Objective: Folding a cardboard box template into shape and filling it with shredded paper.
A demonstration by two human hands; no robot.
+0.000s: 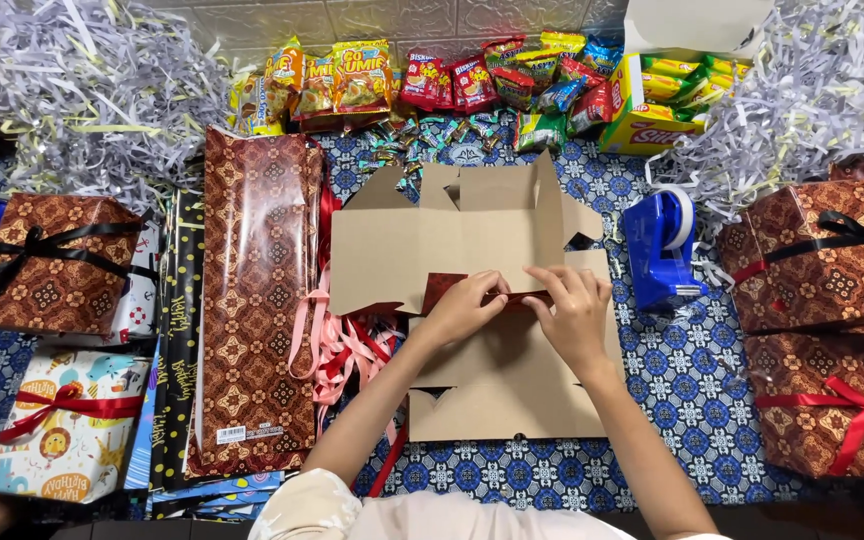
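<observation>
Cardboard box blank lies unfolded and flat on the patterned blue desk, straight ahead of me, its long axis running away from me toward the row of snack packets. Its flaps point that way too, while a second cardboard sheet sits under my wrists. Both hands meet at the blank's near edge, where a strip of brown patterned wrapping paper shows. My left hand pinches that edge, fingers curled on it. My right hand grips the same edge just beside it, equally close. A blue tape dispenser stands to my right, and pink ribbons trail on my left.
</observation>
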